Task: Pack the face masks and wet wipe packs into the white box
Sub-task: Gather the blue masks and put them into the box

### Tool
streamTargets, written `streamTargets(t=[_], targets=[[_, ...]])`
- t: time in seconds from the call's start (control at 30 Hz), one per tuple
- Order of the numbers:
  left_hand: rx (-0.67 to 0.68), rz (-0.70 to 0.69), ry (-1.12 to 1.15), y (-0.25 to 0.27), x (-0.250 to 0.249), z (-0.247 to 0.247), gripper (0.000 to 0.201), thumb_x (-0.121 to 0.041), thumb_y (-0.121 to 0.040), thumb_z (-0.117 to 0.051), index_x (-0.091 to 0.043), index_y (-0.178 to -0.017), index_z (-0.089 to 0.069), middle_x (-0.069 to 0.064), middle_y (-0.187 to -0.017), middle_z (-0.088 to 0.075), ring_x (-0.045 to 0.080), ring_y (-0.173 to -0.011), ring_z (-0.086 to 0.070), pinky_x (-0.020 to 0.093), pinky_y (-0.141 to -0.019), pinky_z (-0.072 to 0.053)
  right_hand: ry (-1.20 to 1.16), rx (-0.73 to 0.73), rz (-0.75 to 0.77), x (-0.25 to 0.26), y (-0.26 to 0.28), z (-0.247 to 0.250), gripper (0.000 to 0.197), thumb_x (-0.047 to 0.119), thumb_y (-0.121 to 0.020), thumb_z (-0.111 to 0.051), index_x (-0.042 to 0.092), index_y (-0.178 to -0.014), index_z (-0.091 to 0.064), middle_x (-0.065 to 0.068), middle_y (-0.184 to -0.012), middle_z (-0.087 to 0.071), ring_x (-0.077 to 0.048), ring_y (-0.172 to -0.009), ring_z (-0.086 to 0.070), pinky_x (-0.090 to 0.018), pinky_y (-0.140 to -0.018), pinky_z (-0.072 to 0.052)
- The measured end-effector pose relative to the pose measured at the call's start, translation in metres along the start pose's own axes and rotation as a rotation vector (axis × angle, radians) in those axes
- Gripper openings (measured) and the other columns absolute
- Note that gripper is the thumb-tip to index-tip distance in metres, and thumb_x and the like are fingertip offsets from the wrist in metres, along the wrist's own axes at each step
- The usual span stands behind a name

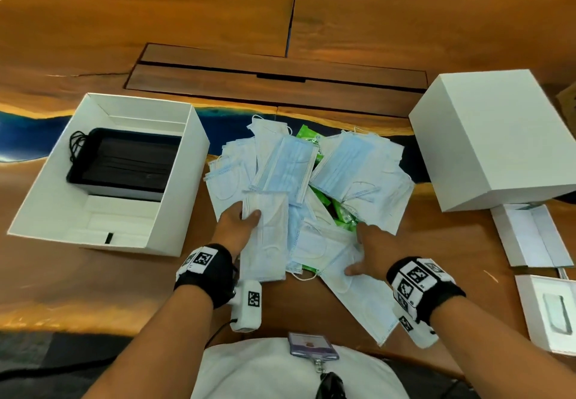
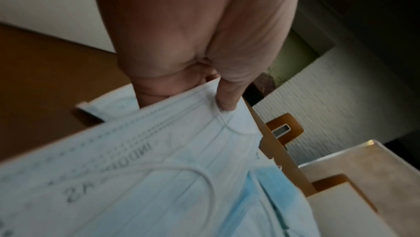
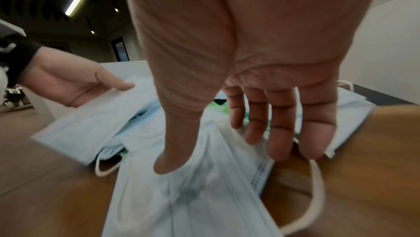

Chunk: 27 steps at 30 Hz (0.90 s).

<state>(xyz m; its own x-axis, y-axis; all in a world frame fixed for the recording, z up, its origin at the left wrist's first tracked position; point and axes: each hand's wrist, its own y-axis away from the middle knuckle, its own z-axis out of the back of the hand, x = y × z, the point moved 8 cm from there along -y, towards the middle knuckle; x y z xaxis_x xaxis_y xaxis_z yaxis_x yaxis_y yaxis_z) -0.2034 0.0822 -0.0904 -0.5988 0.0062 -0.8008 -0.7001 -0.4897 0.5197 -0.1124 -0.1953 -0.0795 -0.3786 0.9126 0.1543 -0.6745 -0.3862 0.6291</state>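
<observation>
Here the left hand point(image 1: 240, 221) pinches a small stack of face masks point(image 1: 265, 236) at its end, thumb on top, likely to carry it to the open white box point(image 1: 187, 186) at the frame's left. The right hand point(image 1: 371, 249), fingers straight, presses the loose pile point(image 1: 352, 162) on the worktop point(image 1: 93, 280); green wet wipe packs point(image 1: 341, 211) peek from beneath.

Lay heaped mid-desk point(image 1: 93, 274): face masks point(image 1: 352, 162) over wet wipe packs point(image 1: 341, 211); open box point(image 1: 174, 180) to the left, lid point(image 1: 498, 137) to the right.
</observation>
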Motion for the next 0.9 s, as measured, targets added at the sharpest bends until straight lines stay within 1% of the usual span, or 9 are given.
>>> streamTargets(t=[0.1, 0.2, 0.27, 0.4, 0.5, 0.6, 0.67, 0.77, 0.9], targets=[[0.029, 0.092, 0.243, -0.001, 0.002, -0.021, 0.028, -0.021, -0.098, -0.057, -0.013, -0.124, -0.060, 0.010, -0.123, -0.066, 0.030, -0.113, -0.062, 0.050, -0.104, -0.046, 0.086, -0.012, -0.068, -0.010, 0.006, -0.016, 0.084, 0.056, -0.065, -0.080, 0.012, -0.125, -0.041, -0.007, -0.121, -0.058, -0.026, -0.113, -0.057, -0.034, -0.090, -0.046], [0.085, 0.202, 0.461, 0.005, 0.010, -0.051, 0.034, -0.014, -0.100, -0.053, -0.006, -0.133, -0.056, 0.015, -0.130, -0.062, 0.033, -0.118, -0.058, 0.052, -0.107, -0.041, 0.065, -0.051, -0.076, -0.012, 0.008, -0.020, 0.051, 0.037, -0.075, -0.077, 0.015, -0.107, -0.045, -0.007, -0.113, -0.060, -0.024, -0.104, -0.059, -0.027, -0.077, -0.043], [0.090, 0.249, 0.568, 0.008, 0.015, -0.061, 0.035, -0.011, -0.101, -0.051, -0.004, -0.135, -0.054, 0.015, -0.130, -0.062, 0.033, -0.120, -0.057, 0.051, -0.108, -0.040, -0.001, -0.053, -0.054, -0.015, 0.010, -0.021, 0.031, 0.022, -0.081, -0.072, 0.016, -0.090, -0.043, -0.005, -0.103, -0.058, -0.021, -0.094, -0.055, -0.023, -0.069, -0.034], [0.023, 0.220, 0.593, 0.000, 0.014, -0.043, 0.037, -0.015, -0.098, -0.054, -0.010, -0.135, -0.056, 0.012, -0.130, -0.063, 0.034, -0.121, -0.056, 0.053, -0.109, -0.039, -0.059, 0.031, 0.072, -0.013, 0.017, 0.001, 0.041, 0.022, -0.087, -0.067, 0.024, -0.063, -0.034, 0.009, -0.070, -0.039, -0.013, -0.075, -0.045, -0.021, -0.053, -0.025], [-0.039, 0.188, 0.587, -0.006, 0.014, -0.024, 0.032, -0.020, -0.095, -0.058, -0.016, -0.127, -0.061, 0.007, -0.126, -0.066, 0.033, -0.116, -0.060, 0.055, -0.106, -0.041, -0.147, 0.029, 0.166, -0.003, 0.018, 0.028, 0.025, 0.028, -0.087, -0.069, 0.020, -0.070, -0.052, 0.008, -0.070, -0.046, -0.012, -0.070, -0.048, -0.018, -0.055, -0.031], [-0.061, 0.181, 0.630, -0.004, 0.017, -0.016, 0.028, -0.024, -0.095, -0.060, -0.021, -0.123, -0.064, 0.005, -0.123, -0.068, 0.033, -0.114, -0.062, 0.055, -0.103, -0.043, -0.180, -0.018, 0.200, 0.014, 0.004, 0.036, 0.017, 0.030, -0.086, -0.071, 0.015, -0.094, -0.065, 0.002, -0.098, -0.053, -0.017, -0.091, -0.053, -0.026, -0.072, -0.042], [-0.055, 0.200, 0.658, 0.002, 0.022, -0.015, 0.026, -0.023, -0.097, -0.059, -0.021, -0.123, -0.063, 0.007, -0.122, -0.068, 0.034, -0.112, -0.062, 0.056, -0.102, -0.044, -0.173, -0.075, 0.159, 0.019, -0.008, 0.030, 0.020, 0.031, -0.084, -0.073, 0.016, -0.093, -0.064, -0.002, -0.105, -0.054, -0.020, -0.095, -0.053, -0.030, -0.078, -0.044], [-0.030, 0.207, 0.714, 0.011, 0.026, -0.013, 0.022, -0.023, -0.098, -0.057, -0.020, -0.119, -0.064, 0.010, -0.122, -0.068, 0.034, -0.112, -0.063, 0.055, -0.102, -0.044, -0.204, -0.135, 0.093, 0.015, -0.019, 0.017, 0.021, 0.029, -0.081, -0.073, 0.021, -0.084, -0.054, 0.001, -0.093, -0.054, -0.018, -0.086, -0.051, -0.027, -0.071, -0.038], [0.012, 0.204, 0.792, 0.013, 0.027, -0.008, 0.019, -0.022, -0.100, -0.053, -0.018, -0.115, -0.064, 0.012, -0.124, -0.067, 0.033, -0.113, -0.063, 0.052, -0.102, -0.045, -0.247, -0.159, 0.074, 0.006, -0.013, 0.021, 0.025, 0.022, -0.079, -0.073, 0.022, -0.085, -0.049, 0.002, -0.087, -0.056, -0.021, -0.082, -0.054, -0.030, -0.070, -0.041]])
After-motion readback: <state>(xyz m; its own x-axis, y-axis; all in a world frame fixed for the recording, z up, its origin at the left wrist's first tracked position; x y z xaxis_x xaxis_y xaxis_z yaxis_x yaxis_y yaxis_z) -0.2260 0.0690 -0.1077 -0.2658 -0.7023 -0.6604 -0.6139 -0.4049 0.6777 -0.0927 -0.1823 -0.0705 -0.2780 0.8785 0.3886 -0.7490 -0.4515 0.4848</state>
